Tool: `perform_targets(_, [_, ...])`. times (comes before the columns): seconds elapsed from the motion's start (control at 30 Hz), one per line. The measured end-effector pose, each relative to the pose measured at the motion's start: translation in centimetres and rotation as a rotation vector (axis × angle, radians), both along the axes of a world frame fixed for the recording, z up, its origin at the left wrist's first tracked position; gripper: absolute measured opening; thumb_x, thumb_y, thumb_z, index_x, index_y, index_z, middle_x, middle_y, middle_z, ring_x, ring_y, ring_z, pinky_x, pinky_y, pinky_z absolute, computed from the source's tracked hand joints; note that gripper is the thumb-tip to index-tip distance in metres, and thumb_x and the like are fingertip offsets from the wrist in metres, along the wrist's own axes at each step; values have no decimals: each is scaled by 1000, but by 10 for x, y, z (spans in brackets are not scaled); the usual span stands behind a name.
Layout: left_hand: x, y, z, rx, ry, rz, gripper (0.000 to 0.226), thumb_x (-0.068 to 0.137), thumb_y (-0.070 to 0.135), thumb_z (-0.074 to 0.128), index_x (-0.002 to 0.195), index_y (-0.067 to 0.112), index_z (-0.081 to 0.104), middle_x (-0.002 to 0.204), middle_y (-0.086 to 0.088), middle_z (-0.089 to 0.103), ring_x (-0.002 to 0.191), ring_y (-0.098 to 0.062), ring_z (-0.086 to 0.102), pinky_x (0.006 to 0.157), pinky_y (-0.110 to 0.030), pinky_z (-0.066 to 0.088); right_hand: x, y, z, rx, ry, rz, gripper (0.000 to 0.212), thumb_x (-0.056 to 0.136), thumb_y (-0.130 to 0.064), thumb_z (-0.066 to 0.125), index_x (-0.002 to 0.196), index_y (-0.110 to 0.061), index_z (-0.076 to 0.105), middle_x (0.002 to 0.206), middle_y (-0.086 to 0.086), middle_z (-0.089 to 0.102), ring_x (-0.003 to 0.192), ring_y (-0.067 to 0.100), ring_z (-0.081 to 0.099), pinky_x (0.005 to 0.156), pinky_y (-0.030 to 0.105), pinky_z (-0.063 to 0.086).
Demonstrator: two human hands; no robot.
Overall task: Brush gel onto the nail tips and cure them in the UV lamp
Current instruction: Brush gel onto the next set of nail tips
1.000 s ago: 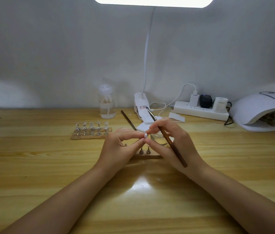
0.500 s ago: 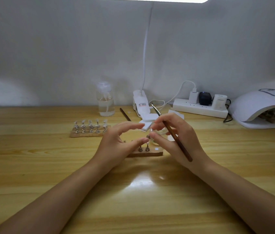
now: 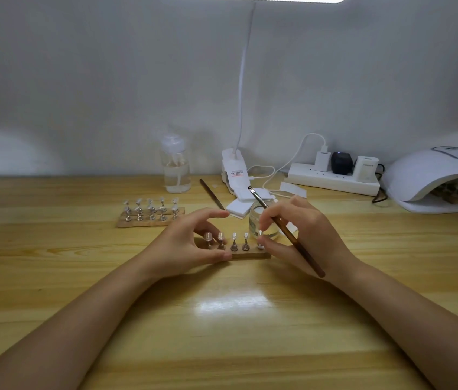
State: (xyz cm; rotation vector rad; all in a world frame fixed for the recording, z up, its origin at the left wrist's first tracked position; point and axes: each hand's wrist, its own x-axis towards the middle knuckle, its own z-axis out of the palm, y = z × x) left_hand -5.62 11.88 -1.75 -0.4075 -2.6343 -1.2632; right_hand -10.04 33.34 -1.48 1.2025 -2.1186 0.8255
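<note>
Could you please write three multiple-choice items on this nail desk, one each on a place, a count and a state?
1. Where is the UV lamp?
A. far right of the desk
B. beside the spray bottle
C. in front of the left hand

2. How many stands with nail tips show on the near holder?
A. two
B. five
C. nine

3. What is the right hand doing?
A. lying flat and empty
B. holding a brush and pinching the end stand
C. pressing the lamp's button

Answers: 1 A, the lamp sits at the right edge past the power strip. 2 B, five in a row. 3 B, the brush crosses the fingers as the fingertips pinch the rightmost stand.
</note>
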Motion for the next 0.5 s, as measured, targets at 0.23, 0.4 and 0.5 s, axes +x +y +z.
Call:
perform_targets(0.23, [-1, 1, -2, 3, 27, -16, 54, 66, 19, 80, 107, 41, 51, 88, -2, 67, 80, -3, 58, 72, -6, 42, 2, 2, 0, 40, 4, -7, 24, 67, -14, 81, 87, -11, 67, 75, -6, 65, 72, 13, 57, 59, 28, 51])
perform_targets(0.4, [1, 0, -2, 26, 31, -18, 51, 66, 19, 79, 105, 39, 53, 87, -2, 66, 84, -7, 60, 70, -6, 43, 7, 4, 16, -122, 116, -69, 27, 88, -26, 51, 84, -5, 67, 63, 3, 62, 55, 17, 58, 46, 34, 49])
perform_targets(0.5, [1, 1, -3, 34, 37, -19, 50, 66, 18, 79, 105, 37, 54, 85, 1, 66, 77, 1, 58, 68, -5, 42, 3, 16, 30, -248, 208, -114, 40, 97, -24, 33, 85, -3, 66, 48, 0, 50, 41, 17, 51, 38, 31, 39])
